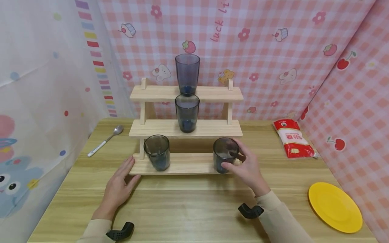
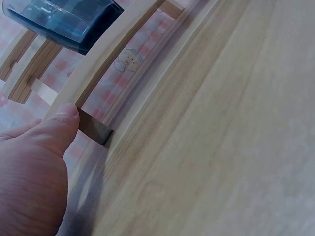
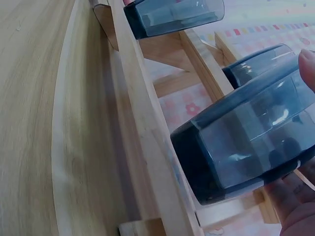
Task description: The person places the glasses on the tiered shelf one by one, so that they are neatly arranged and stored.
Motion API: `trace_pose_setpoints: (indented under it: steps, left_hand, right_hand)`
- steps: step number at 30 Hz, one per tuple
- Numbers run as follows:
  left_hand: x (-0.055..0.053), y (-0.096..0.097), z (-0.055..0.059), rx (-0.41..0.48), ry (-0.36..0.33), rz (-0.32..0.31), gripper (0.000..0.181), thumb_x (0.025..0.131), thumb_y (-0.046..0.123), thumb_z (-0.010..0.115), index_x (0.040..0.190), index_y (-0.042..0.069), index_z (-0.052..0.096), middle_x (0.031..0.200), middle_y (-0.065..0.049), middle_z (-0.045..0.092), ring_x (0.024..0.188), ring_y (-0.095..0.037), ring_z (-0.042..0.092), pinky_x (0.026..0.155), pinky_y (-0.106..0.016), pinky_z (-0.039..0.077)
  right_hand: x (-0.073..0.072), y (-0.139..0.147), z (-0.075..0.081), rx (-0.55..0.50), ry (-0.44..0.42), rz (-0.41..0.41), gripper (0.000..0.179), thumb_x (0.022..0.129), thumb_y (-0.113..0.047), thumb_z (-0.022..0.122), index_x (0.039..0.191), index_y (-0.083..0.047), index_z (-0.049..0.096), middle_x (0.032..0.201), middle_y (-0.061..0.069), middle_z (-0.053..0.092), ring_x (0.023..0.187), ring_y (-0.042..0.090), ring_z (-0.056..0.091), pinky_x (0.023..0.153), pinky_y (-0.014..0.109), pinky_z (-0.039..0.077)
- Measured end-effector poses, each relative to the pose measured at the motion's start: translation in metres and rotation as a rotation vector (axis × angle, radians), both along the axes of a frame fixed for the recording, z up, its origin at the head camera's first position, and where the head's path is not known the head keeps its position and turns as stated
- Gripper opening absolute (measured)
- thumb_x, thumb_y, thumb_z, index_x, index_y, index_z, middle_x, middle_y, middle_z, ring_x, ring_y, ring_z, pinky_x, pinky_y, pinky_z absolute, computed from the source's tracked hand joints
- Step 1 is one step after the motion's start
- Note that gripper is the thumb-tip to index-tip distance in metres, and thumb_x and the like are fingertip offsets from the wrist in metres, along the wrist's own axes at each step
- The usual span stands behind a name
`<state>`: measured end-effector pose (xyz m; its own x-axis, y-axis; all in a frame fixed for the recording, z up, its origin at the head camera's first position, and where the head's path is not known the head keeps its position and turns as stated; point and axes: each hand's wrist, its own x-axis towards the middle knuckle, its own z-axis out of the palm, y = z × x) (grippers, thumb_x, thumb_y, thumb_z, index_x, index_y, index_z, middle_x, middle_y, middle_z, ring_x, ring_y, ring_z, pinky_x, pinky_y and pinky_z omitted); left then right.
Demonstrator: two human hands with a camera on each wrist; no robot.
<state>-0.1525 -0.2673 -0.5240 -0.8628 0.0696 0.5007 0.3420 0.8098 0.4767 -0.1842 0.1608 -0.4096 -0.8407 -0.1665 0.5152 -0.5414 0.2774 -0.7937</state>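
Observation:
A wooden three-tier rack (image 1: 185,164) carries several dark tinted glasses. My right hand (image 1: 251,172) holds a glass (image 1: 221,153) at the right of the lowest tier, thumb in front and fingers behind. In the right wrist view this glass (image 3: 236,142) has its base at the tier's front edge; contact there is hard to tell. My left hand (image 1: 117,189) touches the lowest tier's left end with extended fingers, its thumb (image 2: 66,113) against the front corner. Another glass (image 1: 158,153) stands left on that tier, one (image 1: 187,113) on the middle tier, and one (image 1: 187,72) on top.
On the wooden table (image 1: 188,209), a spoon (image 1: 105,140) lies left of the rack. To the right lie a red-and-white packet (image 1: 293,138) and, nearer, a yellow plate (image 1: 335,207). Patterned cloth (image 1: 261,60) hangs close behind the rack and along both sides.

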Motion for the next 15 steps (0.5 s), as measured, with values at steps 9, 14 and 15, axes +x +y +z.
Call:
trace_pose_setpoints:
  steps: [9, 14, 15]
  left_hand:
    - [-0.001, 0.0, -0.001, 0.0, 0.008, 0.004, 0.068, 0.084, 0.018, 0.076, 0.143, 0.005, 0.045, 0.146, -0.015, 0.045, 0.133, -0.035, 0.041, 0.115, -0.022, 0.02]
    - [0.0, 0.0, 0.0, -0.001, 0.001, 0.004, 0.068, 0.084, 0.019, 0.076, 0.143, 0.005, 0.045, 0.146, -0.015, 0.045, 0.133, -0.035, 0.041, 0.115, -0.022, 0.019]
    - [0.0, 0.0, 0.0, -0.001, -0.002, 0.004, 0.068, 0.084, 0.019, 0.075, 0.143, 0.006, 0.045, 0.146, -0.015, 0.045, 0.134, -0.034, 0.04, 0.115, -0.022, 0.019]
  right_hand:
    - [-0.009, -0.011, -0.007, -0.072, -0.1, 0.07, 0.078, 0.072, 0.006, 0.081, 0.14, 0.003, 0.044, 0.127, 0.021, 0.057, 0.11, 0.009, 0.058, 0.089, 0.038, 0.053]
    - [-0.012, -0.015, -0.008, -0.094, -0.116, 0.103, 0.079, 0.073, 0.007, 0.079, 0.142, 0.006, 0.039, 0.132, 0.022, 0.052, 0.112, 0.008, 0.056, 0.09, 0.031, 0.053]
    - [-0.012, -0.016, -0.008, -0.098, -0.117, 0.111, 0.079, 0.073, 0.008, 0.078, 0.142, 0.006, 0.039, 0.134, 0.022, 0.051, 0.113, 0.008, 0.056, 0.09, 0.03, 0.052]
